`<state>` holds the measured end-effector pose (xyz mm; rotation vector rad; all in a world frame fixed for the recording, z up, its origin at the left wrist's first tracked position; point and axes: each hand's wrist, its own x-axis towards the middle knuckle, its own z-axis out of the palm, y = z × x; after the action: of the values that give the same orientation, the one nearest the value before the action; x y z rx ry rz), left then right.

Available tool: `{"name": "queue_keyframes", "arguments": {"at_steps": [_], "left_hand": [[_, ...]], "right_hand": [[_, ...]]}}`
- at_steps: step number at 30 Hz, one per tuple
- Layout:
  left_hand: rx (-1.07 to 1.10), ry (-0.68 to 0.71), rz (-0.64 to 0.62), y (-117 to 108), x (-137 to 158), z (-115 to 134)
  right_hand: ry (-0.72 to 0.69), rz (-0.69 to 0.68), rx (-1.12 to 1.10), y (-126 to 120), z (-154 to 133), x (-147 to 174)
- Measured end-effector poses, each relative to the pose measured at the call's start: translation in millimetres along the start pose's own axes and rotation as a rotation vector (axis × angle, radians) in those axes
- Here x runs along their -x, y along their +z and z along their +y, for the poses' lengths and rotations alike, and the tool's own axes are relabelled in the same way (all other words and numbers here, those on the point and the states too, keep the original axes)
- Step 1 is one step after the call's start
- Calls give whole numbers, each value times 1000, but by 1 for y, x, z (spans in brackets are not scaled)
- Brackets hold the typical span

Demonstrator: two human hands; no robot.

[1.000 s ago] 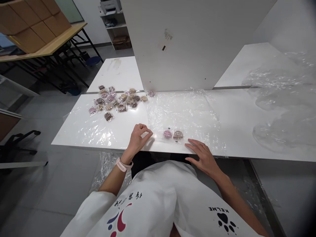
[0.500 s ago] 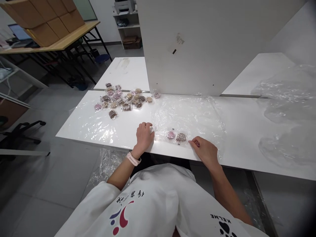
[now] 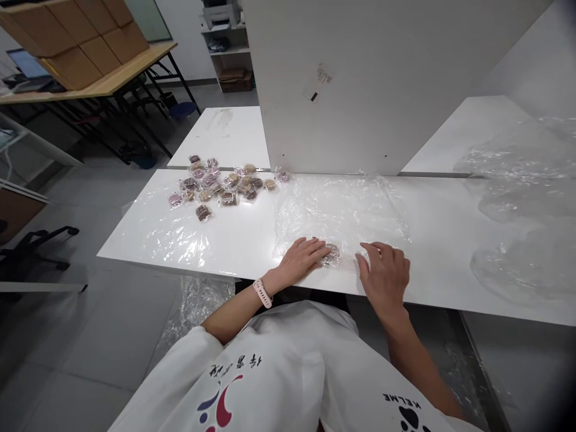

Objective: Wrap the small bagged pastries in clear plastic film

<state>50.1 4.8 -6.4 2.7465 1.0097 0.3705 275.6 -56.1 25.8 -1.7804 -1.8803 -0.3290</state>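
My left hand (image 3: 305,258) lies flat with fingers stretched to the right, over the near edge of a clear plastic sheet (image 3: 337,207). Its fingertips touch a brown wrapped cookie (image 3: 332,255); the pink wrapped one beside it is hidden under the hand. To the right, my right hand (image 3: 384,270) hovers at the sheet's near right part, thumb apart from the curved fingers. No thing shows between thumb and fingers. Farther left lies a loose group of wrapped cookies (image 3: 228,198) in brown, tan and pink.
A white upright panel (image 3: 333,120) stands behind the white table (image 3: 432,252). Crumpled clear plastic (image 3: 526,198) covers the table's right end, and more plastic film (image 3: 202,300) hangs below the front edge. Cardboard boxes (image 3: 85,48) sit on a wooden desk at back left.
My left hand has moved right from the sheet's left corner onto the cookies, covering the pink one. My right hand has opened from a pinch and shifted slightly right.
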Motion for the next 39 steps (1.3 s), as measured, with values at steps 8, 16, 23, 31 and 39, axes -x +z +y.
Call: {"name": "queue_keyframes", "arguments": {"at_steps": [8,16,23,31,39], "left_hand": [[227,-79,-13,-22,-18,-9],[130,-294,-202,-42,-81,-55],[-182,-118,102,-35,-47,-35],[113,-231,85,-23,-22,-57],[285,-521,-77,-48,-27,-51]], "right_hand": [[-203,-126,-376,25,-22,5],[131,-622,-593,69,19,-78],[-205,-329,-190,52,6,-74],[-194,-400,-283,72,21,-52],[129,-622,-446,54,12,-64]]}}
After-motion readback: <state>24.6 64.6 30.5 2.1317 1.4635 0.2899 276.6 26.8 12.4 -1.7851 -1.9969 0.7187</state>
